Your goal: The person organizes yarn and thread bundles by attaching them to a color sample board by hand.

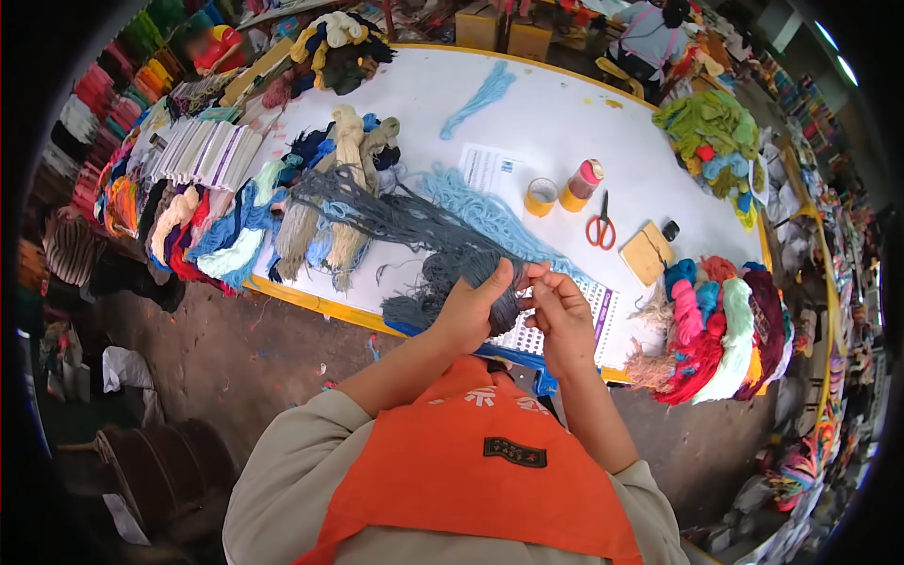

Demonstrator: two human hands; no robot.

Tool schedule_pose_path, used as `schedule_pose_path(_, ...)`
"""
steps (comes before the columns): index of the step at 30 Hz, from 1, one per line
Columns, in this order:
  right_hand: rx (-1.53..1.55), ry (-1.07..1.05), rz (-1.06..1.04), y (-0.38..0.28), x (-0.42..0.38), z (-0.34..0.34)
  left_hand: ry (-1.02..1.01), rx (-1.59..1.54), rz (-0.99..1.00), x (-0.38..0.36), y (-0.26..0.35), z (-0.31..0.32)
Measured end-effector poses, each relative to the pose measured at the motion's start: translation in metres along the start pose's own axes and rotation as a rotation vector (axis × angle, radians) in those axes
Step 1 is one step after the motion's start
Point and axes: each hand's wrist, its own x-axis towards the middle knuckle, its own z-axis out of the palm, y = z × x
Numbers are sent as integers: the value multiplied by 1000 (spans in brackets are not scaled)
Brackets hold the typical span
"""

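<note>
My left hand (468, 309) is closed around one end of a dark grey yarn skein (377, 218), thumb on top. The rest of the skein fans out to the left across the table. At the skein's right edge, my right hand (562, 318) pinches with thumb and fingers close to the left fingertips; what it grips is too small to make out. Light blue yarn (485, 209) lies behind the grey skein. A printed card with rows of dots (603, 315) lies partly under my hands.
On the white table (424, 104) are scissors (601, 231), a tape roll (540, 197), a pink-topped container (585, 179), a tan pad (646, 252) and a paper sheet (488, 168). Colourful yarn heaps (720, 325) line both ends. Another person (650, 40) sits beyond the far edge.
</note>
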Motion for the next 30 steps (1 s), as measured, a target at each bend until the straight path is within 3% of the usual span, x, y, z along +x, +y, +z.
schedule_pose_path(2, -189, 29, -26, -1, -2, 2, 5, -13, 14, -2, 0, 6)
schedule_pose_path(5, -228, -10, -63, 7, 2, -5, -8, 117, 48, -6, 3, 13)
schedule_pose_path(10, -79, 15, -19, 6, 2, 1, 22, 278, -1, -7, 8, 9)
schedule_pose_path(11, -37, 1, -65, 8, 0, 2, 83, 311, 37, -7, 3, 10)
schedule_pose_path(12, -57, -9, -82, 17, 3, -5, 336, 443, -191, -11, -1, 4)
schedule_pose_path(13, -151, 58, -31, 9, 0, 5, 446, 433, -231, -15, 13, 18)
schedule_pose_path(14, -170, 73, -32, 17, 3, 6, 315, 422, 119, -6, -9, -5)
schedule_pose_path(15, -215, 33, -67, 20, 1, 8, 312, 521, 230, 0, -15, -14)
schedule_pose_path(16, -234, -18, -40, 24, 0, 4, 345, 421, 50, -6, -1, -7)
schedule_pose_path(17, -284, -54, -59, 30, 0, 6, 226, 503, 258, -4, 1, -13)
schedule_pose_path(19, -319, -49, -158, 33, -4, 8, 192, 502, 303, -6, 8, -21)
schedule_pose_path(20, -346, -36, -239, 38, -2, -2, 218, 428, 221, -14, 19, -17)
schedule_pose_path(22, -532, 186, -502, 54, 20, -38, 246, -2, 92, -11, 17, -34)
schedule_pose_path(24, -380, 304, -491, 43, 33, -61, 305, -52, 128, -8, 24, -63)
schedule_pose_path(25, -166, 282, -399, 41, 44, -95, 342, 8, 164, -5, 27, -83)
schedule_pose_path(26, 98, -90, -393, 48, 62, -180, 445, 70, 200, -6, 35, -97)
schedule_pose_path(27, 341, -441, -276, 55, 79, -263, 619, -204, 215, 5, 43, -148)
schedule_pose_path(28, -53, 207, -269, 58, 64, -293, 662, -315, 215, 4, 52, -176)
schedule_pose_path(29, 120, 385, -180, 34, 45, -282, 758, -372, 275, 0, 66, -193)
schedule_pose_path(30, 293, 561, -89, -4, 19, -258, 824, -175, 339, -7, 77, -216)
